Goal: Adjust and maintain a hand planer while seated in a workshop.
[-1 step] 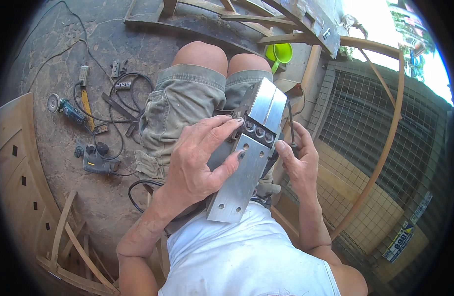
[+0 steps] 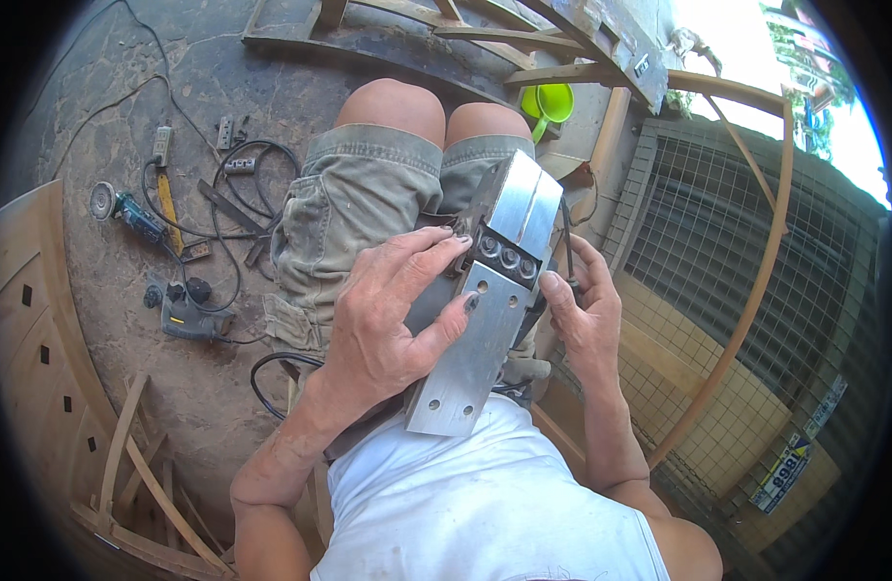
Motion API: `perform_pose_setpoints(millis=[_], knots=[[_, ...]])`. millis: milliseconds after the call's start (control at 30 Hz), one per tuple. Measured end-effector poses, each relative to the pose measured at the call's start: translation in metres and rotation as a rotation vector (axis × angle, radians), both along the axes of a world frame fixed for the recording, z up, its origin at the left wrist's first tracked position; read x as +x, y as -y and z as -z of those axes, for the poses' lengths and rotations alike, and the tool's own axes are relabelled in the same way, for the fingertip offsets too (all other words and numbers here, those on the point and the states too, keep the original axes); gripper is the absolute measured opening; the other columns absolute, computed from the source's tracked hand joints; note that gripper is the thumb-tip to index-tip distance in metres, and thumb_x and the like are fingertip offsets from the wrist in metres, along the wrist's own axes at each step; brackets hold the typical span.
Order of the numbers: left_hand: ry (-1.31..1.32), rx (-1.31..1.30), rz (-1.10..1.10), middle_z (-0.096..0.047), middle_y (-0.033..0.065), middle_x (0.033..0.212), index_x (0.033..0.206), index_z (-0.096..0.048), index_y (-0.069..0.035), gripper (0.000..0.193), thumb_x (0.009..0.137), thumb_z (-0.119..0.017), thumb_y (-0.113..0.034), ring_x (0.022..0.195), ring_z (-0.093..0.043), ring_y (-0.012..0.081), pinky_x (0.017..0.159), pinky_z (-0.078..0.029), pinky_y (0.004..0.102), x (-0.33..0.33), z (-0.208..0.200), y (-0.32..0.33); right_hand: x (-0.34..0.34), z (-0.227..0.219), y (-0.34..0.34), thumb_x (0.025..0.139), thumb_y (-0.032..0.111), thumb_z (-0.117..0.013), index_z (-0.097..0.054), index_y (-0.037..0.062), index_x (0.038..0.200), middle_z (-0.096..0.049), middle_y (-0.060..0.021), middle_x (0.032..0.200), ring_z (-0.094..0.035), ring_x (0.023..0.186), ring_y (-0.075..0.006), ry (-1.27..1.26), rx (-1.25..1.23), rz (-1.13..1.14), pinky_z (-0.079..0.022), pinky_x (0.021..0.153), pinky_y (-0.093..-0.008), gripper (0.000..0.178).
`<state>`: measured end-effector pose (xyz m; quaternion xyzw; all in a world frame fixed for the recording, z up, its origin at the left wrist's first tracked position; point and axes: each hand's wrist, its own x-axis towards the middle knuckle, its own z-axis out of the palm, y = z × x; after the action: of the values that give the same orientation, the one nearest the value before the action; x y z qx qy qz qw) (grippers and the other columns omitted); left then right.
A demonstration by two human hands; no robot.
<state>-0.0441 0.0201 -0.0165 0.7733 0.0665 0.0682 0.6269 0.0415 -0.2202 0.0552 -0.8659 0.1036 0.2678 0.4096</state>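
I see the planer (image 2: 490,310) upside down on the lap, left hand (image 2: 388,324) gripping its side, right hand (image 2: 582,315) clasping its far edge; blade bolts look seated, so I judge the work mid-way.

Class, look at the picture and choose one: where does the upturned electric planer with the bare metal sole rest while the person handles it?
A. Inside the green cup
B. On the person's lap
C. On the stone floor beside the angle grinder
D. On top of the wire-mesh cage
B: the planer lies sole-up across the person's thighs, with the left hand on it and the right hand at its side.
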Motion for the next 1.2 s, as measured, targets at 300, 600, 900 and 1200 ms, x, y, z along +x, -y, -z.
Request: perform_pose_setpoints(millis=[300,600,900,1200], knots=[[0.070,-0.084,-0.067,-0.072,0.0170,0.140,0.125,-0.081,-0.009,0.038,0.088,-0.088,-0.019,0.133,-0.070,0.0351,0.114,-0.057,0.0482,-0.010,0.015,0.001,0.005,-0.012,0.001,0.113,0.025,-0.071,-0.059,-0.0038,0.154,-0.074,-0.0126,0.114,-0.070,0.095,-0.0141,0.117,-0.050,-0.060,-0.057,0.083,-0.0332,0.051],[0.411,0.438,0.099,-0.077,0.0183,0.141,0.149,-0.069,-0.009,0.050,0.099,-0.074,-0.007,0.122,-0.079,0.0293,0.103,-0.063,0.0469,0.020,-0.050,-0.003,0.020,-0.073,-0.072,0.090,-0.002,-0.082,-0.075,-0.0050,0.131,-0.074,-0.0231,0.126,-0.076,0.105,-0.0331,0.384,0.160,-0.839,-0.062,0.088,-0.0383,0.042],[0.393,-0.044,-0.373,-0.075,0.0261,0.141,0.136,-0.060,0.003,0.035,0.119,-0.059,-0.028,0.130,-0.074,0.0346,0.119,-0.053,0.0508,0.033,-0.028,-0.020,0.032,-0.060,-0.026,0.112,0.030,-0.071,-0.055,-0.0035,0.156,-0.071,-0.0228,0.133,-0.075,0.101,-0.0250,0.862,0.359,-0.453,-0.060,0.081,-0.0326,0.058],[-0.233,-0.137,-0.765,-0.058,0.0033,0.090,0.124,-0.066,-0.001,0.023,0.118,-0.058,-0.022,0.063,-0.045,0.0091,0.058,-0.049,0.0282,-0.033,0.024,-0.125,0.098,0.343,0.201,0.097,0.031,-0.072,-0.084,0.0003,0.112,-0.083,-0.0245,0.113,-0.081,0.106,-0.0409,-0.012,-0.258,-0.016,-0.060,0.096,-0.0506,0.036]])
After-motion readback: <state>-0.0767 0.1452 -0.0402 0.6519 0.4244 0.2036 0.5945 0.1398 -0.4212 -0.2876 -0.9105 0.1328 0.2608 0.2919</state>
